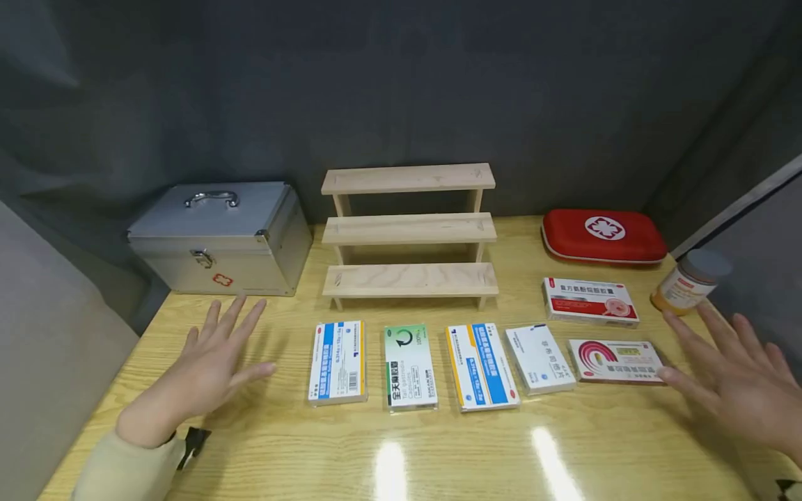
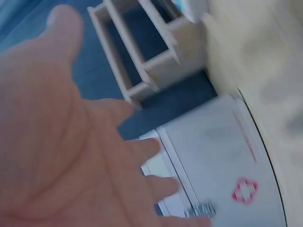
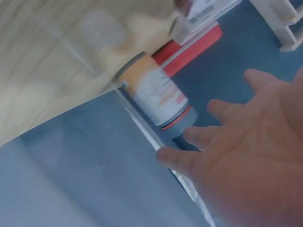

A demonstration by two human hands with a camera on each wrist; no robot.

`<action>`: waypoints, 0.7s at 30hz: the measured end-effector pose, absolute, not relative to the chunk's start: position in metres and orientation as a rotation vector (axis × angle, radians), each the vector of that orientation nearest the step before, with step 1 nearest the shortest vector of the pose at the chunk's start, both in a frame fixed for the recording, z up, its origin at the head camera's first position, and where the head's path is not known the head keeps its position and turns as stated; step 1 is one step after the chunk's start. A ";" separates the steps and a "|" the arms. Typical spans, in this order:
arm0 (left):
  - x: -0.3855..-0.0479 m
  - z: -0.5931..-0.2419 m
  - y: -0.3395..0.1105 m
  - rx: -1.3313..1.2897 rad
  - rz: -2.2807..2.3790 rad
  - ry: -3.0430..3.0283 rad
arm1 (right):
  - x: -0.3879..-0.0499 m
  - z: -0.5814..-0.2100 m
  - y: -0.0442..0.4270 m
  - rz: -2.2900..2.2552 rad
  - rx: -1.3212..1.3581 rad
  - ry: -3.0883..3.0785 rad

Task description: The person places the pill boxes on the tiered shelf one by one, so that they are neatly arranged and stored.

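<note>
My left hand (image 1: 209,365), fingers spread and holding nothing, hovers over the table's left side, in front of a silver first-aid case (image 1: 213,240). On the right, my right hand (image 1: 742,379) is spread too, nearest a red-and-white medicine box with pink arcs (image 1: 617,362) and an orange pill bottle with a grey cap (image 1: 689,282). Between the hands lie a blue-white medicine box (image 1: 337,362), a green-white box (image 1: 410,367), a second blue-white box with a yellow edge (image 1: 482,367) and a white box (image 1: 540,358). Behind the arc box sits a red-white capsule box (image 1: 590,301).
A three-step wooden rack (image 1: 410,280) stands at the back middle of the wooden table (image 1: 301,459). A red zipped first-aid pouch (image 1: 604,236) lies at the back right. Dark cloth (image 1: 407,83) hangs behind, with grey panels at both sides.
</note>
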State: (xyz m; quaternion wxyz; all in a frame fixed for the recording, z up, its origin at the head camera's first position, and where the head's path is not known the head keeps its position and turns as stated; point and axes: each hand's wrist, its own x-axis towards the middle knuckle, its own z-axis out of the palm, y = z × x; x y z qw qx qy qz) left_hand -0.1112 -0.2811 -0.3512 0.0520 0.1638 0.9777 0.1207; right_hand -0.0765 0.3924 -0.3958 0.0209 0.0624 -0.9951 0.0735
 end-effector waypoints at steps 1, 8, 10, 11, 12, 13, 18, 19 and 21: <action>-0.115 -0.350 -0.279 0.526 0.405 2.953 | -0.076 -0.393 0.390 0.228 0.205 -3.080; -0.168 -0.341 -0.260 0.509 0.725 2.808 | -0.080 -0.366 0.349 0.213 0.380 -2.958; -0.188 -0.343 -0.252 0.451 0.802 2.790 | -0.082 -0.357 0.332 0.198 0.429 -2.926; -0.198 -0.345 -0.248 0.418 0.838 2.778 | -0.083 -0.353 0.323 0.189 0.449 -2.914; -0.207 -0.347 -0.243 0.387 0.878 2.761 | -0.083 -0.350 0.314 0.187 0.474 -2.903; -0.215 -0.349 -0.239 0.352 0.908 2.742 | -0.083 -0.348 0.304 0.193 0.496 -2.893; -0.240 -0.358 -0.220 0.196 1.066 2.619 | -0.081 -0.346 0.262 0.258 0.571 -2.921; -0.242 -0.359 -0.218 0.171 1.088 2.605 | -0.082 -0.347 0.256 0.271 0.574 -2.933; -0.243 -0.360 -0.215 0.144 1.139 2.590 | -0.083 -0.349 0.248 0.296 0.575 -2.956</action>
